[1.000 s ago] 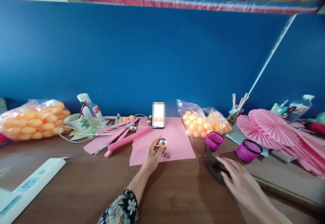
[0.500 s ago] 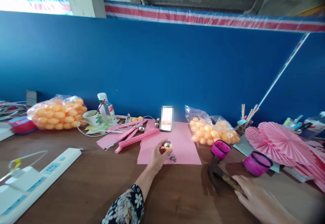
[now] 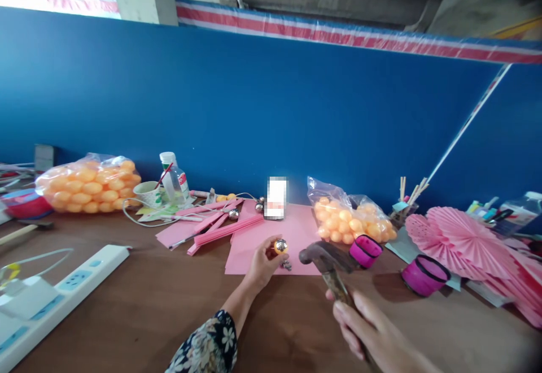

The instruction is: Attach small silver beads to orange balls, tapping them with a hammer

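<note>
Between the thumb and fingers of my left hand (image 3: 265, 263) is a shiny silver ball (image 3: 280, 245) with a yellow-orange rim showing around it. It is held above a pink paper sheet (image 3: 249, 249). Small dark metal bits (image 3: 287, 265) lie on the sheet just below those fingers. My right hand (image 3: 359, 319) is wrapped round the wooden handle of a claw hammer (image 3: 324, 255). The hammer's head is raised over the right side of the pink sheet, to the right of the ball and apart from it.
Bags of orange balls (image 3: 87, 187) (image 3: 345, 220) stand left and right. Magenta bands (image 3: 425, 275) and pink paper fans (image 3: 455, 237) lie at right. A power strip (image 3: 71, 288) is at left. Behind the sheet are a phone (image 3: 275, 198), a bottle (image 3: 175, 184) and a cup (image 3: 148, 193).
My right hand has lifted the hammer off the table's right side and swung it up and left toward the ball. My left hand has stayed nearly in place. The view has shifted slightly.
</note>
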The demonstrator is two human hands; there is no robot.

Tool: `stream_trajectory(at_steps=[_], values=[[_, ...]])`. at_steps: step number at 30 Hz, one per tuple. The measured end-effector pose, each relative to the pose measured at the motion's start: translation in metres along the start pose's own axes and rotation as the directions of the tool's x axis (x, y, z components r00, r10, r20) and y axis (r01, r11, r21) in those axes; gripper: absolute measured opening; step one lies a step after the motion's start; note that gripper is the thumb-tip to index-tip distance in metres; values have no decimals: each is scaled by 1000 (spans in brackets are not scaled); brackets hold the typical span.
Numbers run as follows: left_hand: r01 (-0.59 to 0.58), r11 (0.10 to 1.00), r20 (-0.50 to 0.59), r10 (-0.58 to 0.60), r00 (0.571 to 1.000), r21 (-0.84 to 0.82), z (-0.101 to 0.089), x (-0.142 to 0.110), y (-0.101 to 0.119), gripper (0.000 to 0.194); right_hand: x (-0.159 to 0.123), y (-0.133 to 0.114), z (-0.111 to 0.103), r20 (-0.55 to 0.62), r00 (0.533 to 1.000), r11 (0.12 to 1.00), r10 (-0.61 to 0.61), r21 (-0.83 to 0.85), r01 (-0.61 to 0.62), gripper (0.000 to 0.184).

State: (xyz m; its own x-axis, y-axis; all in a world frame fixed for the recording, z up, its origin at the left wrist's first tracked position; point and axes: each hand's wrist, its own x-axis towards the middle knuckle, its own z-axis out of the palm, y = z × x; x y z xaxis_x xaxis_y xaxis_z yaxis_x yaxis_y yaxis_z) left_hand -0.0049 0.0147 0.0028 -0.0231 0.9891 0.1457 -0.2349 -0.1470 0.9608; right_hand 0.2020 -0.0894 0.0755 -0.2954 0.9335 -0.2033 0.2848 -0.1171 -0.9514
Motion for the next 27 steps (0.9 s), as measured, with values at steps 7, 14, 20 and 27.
stream_trajectory(at_steps=[7,14,20,27], values=[[15,999,-18,-15,1000,-31,1,0,-5,55,19,-5,21,2,995,993,-104,-59,104,33],[-5,1000,17,5,1000,-23,1,1,-9,51,40,0,27,47,991,992,-126,-25,127,32],[-43,999,13,43,999,-22,2,1,-8,46,40,-3,26,15,986,986,-168,15,168,29],[-74,997,-7,74,997,2,1,2,-11,45,43,-5,29,63,991,992,-122,53,119,28]])
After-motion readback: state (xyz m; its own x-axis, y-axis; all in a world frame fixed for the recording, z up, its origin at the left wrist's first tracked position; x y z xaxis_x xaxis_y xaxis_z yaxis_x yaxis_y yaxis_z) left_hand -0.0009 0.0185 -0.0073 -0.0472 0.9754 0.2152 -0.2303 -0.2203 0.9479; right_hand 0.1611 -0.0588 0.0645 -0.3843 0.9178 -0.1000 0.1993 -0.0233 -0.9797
